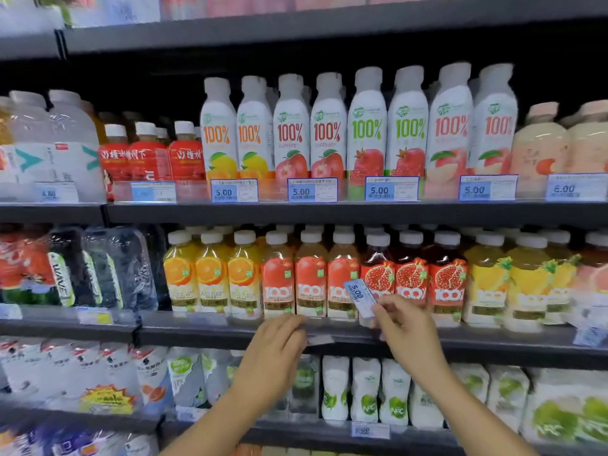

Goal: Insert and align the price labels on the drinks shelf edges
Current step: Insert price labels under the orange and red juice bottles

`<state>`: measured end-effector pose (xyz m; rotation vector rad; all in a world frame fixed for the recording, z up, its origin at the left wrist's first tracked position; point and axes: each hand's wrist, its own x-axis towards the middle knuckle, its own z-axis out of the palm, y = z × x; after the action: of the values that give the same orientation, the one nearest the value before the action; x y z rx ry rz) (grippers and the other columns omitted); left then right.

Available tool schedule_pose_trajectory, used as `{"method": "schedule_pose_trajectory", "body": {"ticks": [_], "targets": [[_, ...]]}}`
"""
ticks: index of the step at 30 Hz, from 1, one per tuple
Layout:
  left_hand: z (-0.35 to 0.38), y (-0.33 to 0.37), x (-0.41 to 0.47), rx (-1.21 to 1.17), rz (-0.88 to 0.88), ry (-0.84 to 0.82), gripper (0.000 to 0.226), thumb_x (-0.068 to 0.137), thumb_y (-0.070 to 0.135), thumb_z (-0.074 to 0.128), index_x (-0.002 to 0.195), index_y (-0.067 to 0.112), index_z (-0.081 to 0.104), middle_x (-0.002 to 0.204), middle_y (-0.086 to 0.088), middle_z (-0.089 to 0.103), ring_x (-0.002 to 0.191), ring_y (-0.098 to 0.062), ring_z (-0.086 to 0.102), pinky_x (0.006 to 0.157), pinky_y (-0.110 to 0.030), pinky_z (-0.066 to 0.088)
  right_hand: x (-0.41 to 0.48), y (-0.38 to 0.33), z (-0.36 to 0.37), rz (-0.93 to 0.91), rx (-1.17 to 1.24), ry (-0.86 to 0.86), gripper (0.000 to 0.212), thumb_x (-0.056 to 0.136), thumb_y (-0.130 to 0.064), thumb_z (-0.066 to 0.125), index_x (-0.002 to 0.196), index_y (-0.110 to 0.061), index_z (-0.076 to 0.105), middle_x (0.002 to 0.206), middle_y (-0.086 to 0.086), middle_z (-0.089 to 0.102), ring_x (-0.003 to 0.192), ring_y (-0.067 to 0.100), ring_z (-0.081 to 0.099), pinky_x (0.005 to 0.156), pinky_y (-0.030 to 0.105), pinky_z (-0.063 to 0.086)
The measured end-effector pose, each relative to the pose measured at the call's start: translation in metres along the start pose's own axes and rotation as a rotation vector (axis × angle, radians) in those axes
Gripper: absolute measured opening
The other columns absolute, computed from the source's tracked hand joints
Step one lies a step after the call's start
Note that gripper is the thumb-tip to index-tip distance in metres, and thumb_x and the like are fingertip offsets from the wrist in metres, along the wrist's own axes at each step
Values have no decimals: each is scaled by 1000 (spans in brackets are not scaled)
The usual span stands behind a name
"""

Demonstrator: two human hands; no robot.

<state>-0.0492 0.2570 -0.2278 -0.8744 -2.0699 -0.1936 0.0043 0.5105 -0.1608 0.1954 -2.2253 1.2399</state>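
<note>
My right hand (399,319) pinches a blue and white price label (360,297) marked 5.00, tilted up in front of the red juice bottles (311,278). The label is above the dark edge (204,334) of the middle drinks shelf and not in it. My left hand (279,343) rests on that same edge, fingertips touching a clear label holder (320,339); whether it grips the holder is unclear. On the shelf above, several 5.00 labels such as one (312,189) stand straight in their holders.
White 100% juice bottles (329,126) fill the upper shelf. Orange (212,274), pomegranate (413,274) and pineapple (526,278) juices line the middle one. White pouches (365,390) sit below, with a label (370,430) on that edge. Dark bottles (98,268) stand at left.
</note>
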Motion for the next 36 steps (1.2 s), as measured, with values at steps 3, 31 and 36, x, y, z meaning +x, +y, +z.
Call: {"method": "schedule_pose_trajectory", "body": {"ticks": [3, 31, 36], "targets": [[2, -4, -12, 10, -9, -114, 22, 80, 13, 74, 100, 13, 65, 143, -6, 55, 134, -27, 46, 112, -44, 32, -6, -10, 19, 69, 91, 11, 15, 94, -14, 60, 89, -28, 64, 72, -3, 71, 64, 9, 66, 65, 29, 55], [5, 21, -8, -33, -138, -9, 7, 87, 11, 50, 92, 14, 54, 125, -12, 54, 122, -34, 50, 95, -41, 32, 4, -9, 59, -446, -348, -125, 29, 89, -2, 65, 113, -18, 69, 98, -9, 63, 88, 3, 59, 79, 21, 51], [7, 22, -8, -28, -146, 6, 11, 88, 12, 47, 92, 13, 57, 125, -12, 57, 123, -33, 50, 94, -41, 32, 3, -8, 67, -484, -508, -165, 30, 85, -3, 68, 114, -15, 69, 98, -5, 57, 86, 10, 54, 65, 30, 55]]}}
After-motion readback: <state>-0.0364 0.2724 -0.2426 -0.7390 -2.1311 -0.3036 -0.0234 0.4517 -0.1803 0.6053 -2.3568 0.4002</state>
